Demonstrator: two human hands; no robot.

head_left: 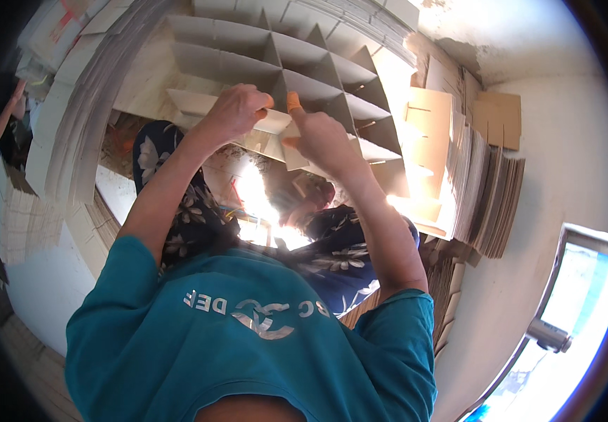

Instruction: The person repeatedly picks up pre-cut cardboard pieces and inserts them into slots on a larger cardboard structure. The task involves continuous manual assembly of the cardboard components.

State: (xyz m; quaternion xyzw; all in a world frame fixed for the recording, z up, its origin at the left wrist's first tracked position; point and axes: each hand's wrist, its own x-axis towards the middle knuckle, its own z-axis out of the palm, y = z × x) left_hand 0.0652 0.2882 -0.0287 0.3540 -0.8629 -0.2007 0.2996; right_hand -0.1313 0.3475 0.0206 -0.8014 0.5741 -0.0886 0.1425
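A cardboard divider grid [311, 84], made of slotted strips crossing upright, stands in front of me. My left hand [237, 112] is closed, its fingers curled over the near long cardboard strip [188, 102]. Close by on the right, my right hand [321, 141] pinches a cross strip at the grid's near edge, with one finger pointing away along it. Orange covers show on fingertips of both hands. My right hand hides part of the joint between the strips.
Stacked cardboard strips [82, 119] rise on the left, and more slotted cardboard sheets [483, 190] stand on edge at the right. Another person's arm [2, 123] shows at the far left. A bright window [571, 309] is at the lower right.
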